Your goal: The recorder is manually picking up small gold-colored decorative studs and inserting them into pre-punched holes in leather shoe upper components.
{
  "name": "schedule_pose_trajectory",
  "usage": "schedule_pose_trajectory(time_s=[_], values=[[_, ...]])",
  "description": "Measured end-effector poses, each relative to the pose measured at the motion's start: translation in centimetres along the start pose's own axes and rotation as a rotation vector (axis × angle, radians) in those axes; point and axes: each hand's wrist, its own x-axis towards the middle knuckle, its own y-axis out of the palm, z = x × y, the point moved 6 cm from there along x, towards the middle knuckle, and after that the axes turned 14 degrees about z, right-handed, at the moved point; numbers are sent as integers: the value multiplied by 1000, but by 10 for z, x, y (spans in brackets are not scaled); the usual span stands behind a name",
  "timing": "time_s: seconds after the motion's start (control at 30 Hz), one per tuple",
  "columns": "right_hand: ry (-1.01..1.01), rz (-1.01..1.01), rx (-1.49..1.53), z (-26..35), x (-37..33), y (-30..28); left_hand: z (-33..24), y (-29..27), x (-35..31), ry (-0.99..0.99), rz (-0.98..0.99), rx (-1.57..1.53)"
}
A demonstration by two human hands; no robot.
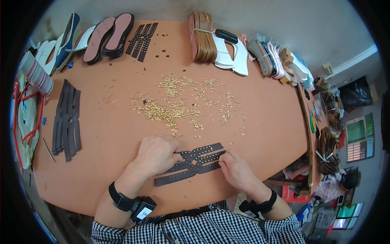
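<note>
Dark strap (187, 164) at six o'clock. I see right hand (237, 168) pinching its three-o'clock end; left hand (157, 154) curled, grip hidden. Likely studding step; next move calls for steadying.

Low centre in the frame, the right hand (235, 168) pinches the right end of a dark studded strap piece (185, 165), while the left hand (157, 154) curls over its left part. Gold studs (164, 114) scatter mid-frame; grey strap pieces (61, 130) lie at left, pink-topped soles (122, 30) upper left.
</note>
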Motion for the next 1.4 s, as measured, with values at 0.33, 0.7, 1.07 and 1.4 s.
schedule_pose_trajectory(time_s=[0.33,0.7,1.07,1.4], values=[[-24,162,55,-7,19,-10,-2,-4,-1,17,-24,10],[134,329,184,-13,29,-6,1,0,-2,17,-3,4],[189,184,468,-17,17,-7,0,-2,0,-27,99,3],[-19,-208,39,18,57,-9,-1,-3,-2,26,19,19]])
